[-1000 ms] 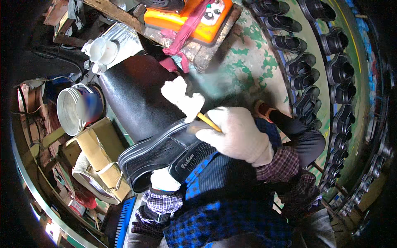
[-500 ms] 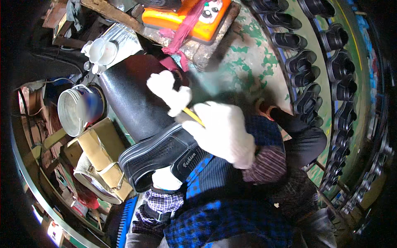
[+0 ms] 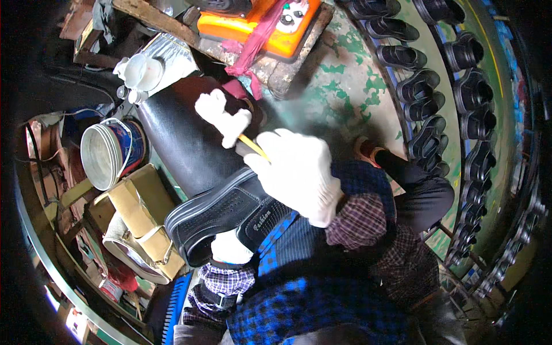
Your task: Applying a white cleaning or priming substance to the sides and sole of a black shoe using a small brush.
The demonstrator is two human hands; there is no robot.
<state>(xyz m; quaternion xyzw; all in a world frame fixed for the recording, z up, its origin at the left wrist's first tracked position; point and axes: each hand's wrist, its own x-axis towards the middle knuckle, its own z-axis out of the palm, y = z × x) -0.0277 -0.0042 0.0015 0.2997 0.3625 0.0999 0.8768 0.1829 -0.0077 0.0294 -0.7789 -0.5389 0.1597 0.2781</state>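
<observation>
Right hand (image 3: 299,172), in a white glove, is pinched tight around a slim yellow stick (image 3: 253,146), and at the stick's far tip sits a lumpy white swab (image 3: 221,118), fluffy and cloth-like, poking up and away from the body. Just below and to the left of that hand lies the black shoe (image 3: 224,215), resting across the lap: glossy synthetic upper, perforated side panel, ribbed pale-edged sole, its long axis running from the lower left up toward the right hand's wrist. Left hand (image 3: 230,247), gloved too, sits under the shoe's near end, mostly hidden, so whether its fingers are curled or flat I cannot tell; it looks to be propping the shoe. The right hand is the one nearer the swab, and the swab points away from the shoe, over a smooth black cylinder (image 3: 184,138) lying just beyond it. Further left of the hands, a round tin bucket (image 3: 106,155) with a pale inside, and tan cardboard boxes (image 3: 141,218) stacked beside it. Above, an orange device (image 3: 259,26) on a worn wooden board. Off to the right, rows of black shoes (image 3: 454,86) curve along a green painted floor (image 3: 345,86).
</observation>
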